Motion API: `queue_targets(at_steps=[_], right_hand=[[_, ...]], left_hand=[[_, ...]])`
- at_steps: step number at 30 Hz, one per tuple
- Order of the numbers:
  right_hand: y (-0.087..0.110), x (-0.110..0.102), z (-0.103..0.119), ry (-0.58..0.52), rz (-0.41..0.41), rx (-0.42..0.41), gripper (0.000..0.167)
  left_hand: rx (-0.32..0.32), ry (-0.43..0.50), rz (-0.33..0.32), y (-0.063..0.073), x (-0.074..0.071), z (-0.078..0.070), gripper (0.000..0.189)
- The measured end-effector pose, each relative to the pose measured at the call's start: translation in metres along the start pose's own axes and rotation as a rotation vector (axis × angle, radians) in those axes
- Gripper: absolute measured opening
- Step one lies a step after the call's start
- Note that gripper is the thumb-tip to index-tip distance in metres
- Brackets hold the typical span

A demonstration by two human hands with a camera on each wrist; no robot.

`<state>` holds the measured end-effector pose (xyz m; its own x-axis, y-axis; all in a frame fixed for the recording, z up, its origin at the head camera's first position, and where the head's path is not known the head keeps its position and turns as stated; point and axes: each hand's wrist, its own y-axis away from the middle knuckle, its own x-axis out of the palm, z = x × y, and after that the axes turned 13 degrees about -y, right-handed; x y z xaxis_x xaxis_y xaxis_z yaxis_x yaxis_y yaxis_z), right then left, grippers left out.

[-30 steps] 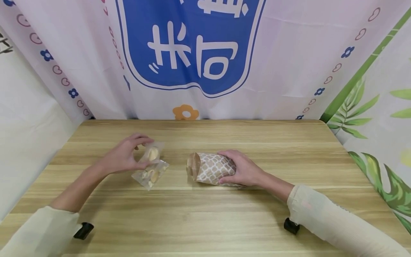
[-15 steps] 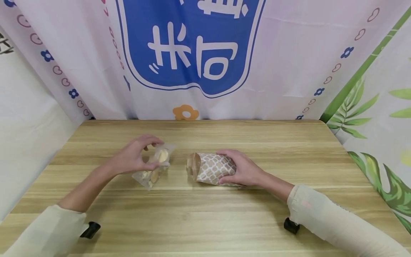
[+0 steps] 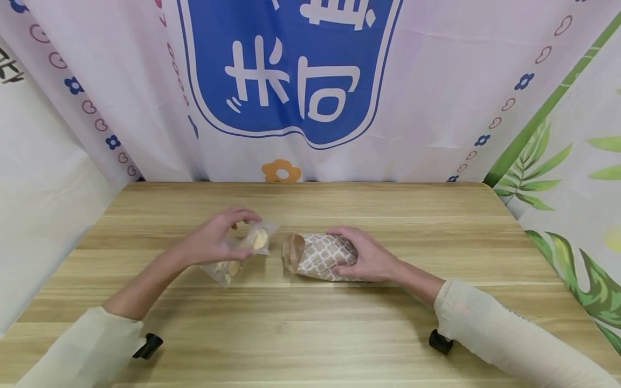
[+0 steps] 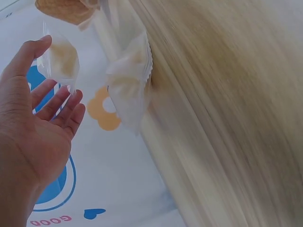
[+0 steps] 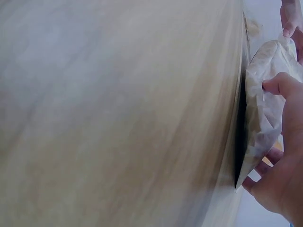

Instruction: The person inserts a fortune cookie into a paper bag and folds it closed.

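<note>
My left hand point(image 3: 213, 240) pinches a small clear packet point(image 3: 260, 238) between thumb and fingers, with a pale round piece inside it. A second clear packet point(image 3: 224, 271) holding pale pieces lies on the table below that hand, partly covered by it; the left wrist view shows both the pinched packet point(image 4: 62, 59) and the loose packet point(image 4: 127, 82). To the right, a brown paper bag point(image 3: 320, 254) with a white lattice pattern lies on its side, its mouth open toward the left hand. My right hand point(image 3: 366, 256) grips the bag's closed end, thumb and fingers on opposite sides.
The wood-grain table point(image 3: 310, 334) reaches back to a printed curtain point(image 3: 427, 91) with a blue sign and flowers. Black wrist devices, such as the left one point(image 3: 147, 346), sit under both cream sleeves point(image 3: 509, 334).
My left hand has moved right with its packet, from over the loose packet to close by the bag's mouth. The loose packet, the bag and my right hand have stayed in place.
</note>
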<state>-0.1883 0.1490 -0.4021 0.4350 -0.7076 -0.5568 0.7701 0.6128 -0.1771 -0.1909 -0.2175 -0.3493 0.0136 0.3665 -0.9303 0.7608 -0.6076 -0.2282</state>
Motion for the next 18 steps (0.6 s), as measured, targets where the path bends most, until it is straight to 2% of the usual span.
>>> queue_targets(at_steps=[18], right_hand=[[-0.003, -0.002, -0.001, 0.021, 0.006, -0.039, 0.077]], left_hand=[[0.018, 0.035, 0.029, -0.009, 0.004, -0.012, 0.065]])
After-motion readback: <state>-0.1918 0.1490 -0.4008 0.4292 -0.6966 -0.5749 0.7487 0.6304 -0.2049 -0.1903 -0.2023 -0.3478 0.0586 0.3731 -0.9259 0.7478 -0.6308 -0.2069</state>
